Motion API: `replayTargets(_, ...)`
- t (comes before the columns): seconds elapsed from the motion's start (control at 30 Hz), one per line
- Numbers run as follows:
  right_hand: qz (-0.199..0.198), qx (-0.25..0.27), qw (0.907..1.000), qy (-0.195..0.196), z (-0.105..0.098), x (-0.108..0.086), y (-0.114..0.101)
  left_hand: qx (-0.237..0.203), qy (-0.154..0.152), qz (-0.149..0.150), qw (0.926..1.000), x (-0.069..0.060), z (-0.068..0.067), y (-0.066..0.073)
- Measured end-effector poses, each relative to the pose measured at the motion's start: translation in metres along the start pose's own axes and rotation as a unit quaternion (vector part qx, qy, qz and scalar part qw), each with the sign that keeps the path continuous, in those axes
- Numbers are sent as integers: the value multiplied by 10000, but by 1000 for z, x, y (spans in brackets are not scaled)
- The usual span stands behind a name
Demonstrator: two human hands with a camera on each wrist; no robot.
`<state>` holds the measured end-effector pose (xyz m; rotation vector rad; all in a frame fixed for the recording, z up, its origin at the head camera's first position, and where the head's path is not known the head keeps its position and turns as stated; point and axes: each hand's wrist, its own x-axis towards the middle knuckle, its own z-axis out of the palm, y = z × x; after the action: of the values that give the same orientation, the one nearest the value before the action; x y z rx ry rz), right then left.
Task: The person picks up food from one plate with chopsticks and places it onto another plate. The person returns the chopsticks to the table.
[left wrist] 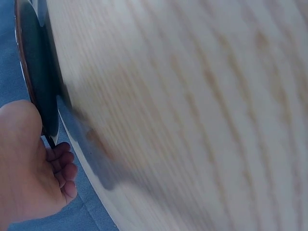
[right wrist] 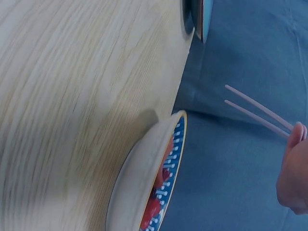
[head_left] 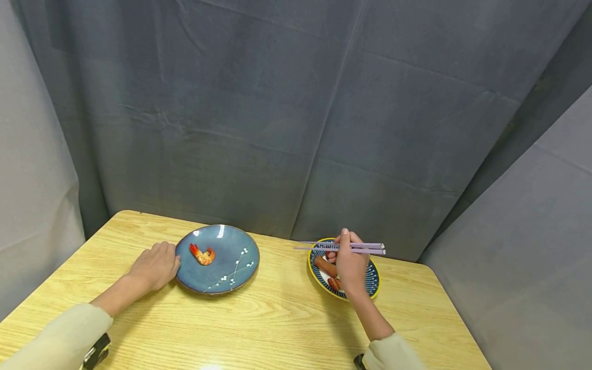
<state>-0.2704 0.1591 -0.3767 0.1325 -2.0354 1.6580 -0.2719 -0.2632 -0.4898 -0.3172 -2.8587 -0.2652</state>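
My left hand (head_left: pixel 159 264) grips the left rim of a blue plate (head_left: pixel 231 253) with a white blossom pattern. In the left wrist view, the thumb lies over the rim of the plate (left wrist: pixel 41 72) and the fingers curl beneath it. One cooked shrimp (head_left: pixel 202 255) with a red tail lies on that plate. Over to the right, my right hand (head_left: pixel 352 267) holds a pair of pale purple chopsticks (head_left: pixel 370 248) above a yellow-rimmed patterned bowl (head_left: pixel 373 282). Their tips (right wrist: pixel 231 94) point left, slightly apart, with nothing between them. Brown sausage-like pieces (head_left: pixel 326 266) lie in the bowl, partly hidden by the hand.
Both dishes stand on a light wood-grain table (head_left: pixel 277 318), with bare wood between them. A dark grey cloth (head_left: pixel 259 128) hangs directly behind the table's far edge. Lighter cloths (head_left: pixel 522 246) hang at both sides.
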Motion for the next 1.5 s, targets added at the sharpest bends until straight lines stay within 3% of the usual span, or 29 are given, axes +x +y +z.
replayTargets(0.2,95,232,9997,-73,18,4,22,8,-27,-1,10000,0,1,0)
replayTargets(0.37,88,699,9973,-231,33,-1,21,6,-19,0,10000,0,0,0)
replayTargets(0.57,-187,680,9967,-412,48,-7,18,-10,7,6,10000,0,0,0)
replayTargets(0.83,-287,788,9930,-838,63,-13,8,-7,20,7,10000,0,1,3)
replayTargets(1.07,-238,870,9904,-1049,71,-29,-23,-50,-1,-3,10000,0,0,5)
replayTargets(1.5,-235,783,9883,-1286,91,-37,-31,-58,-3,25,10000,0,-2,6)
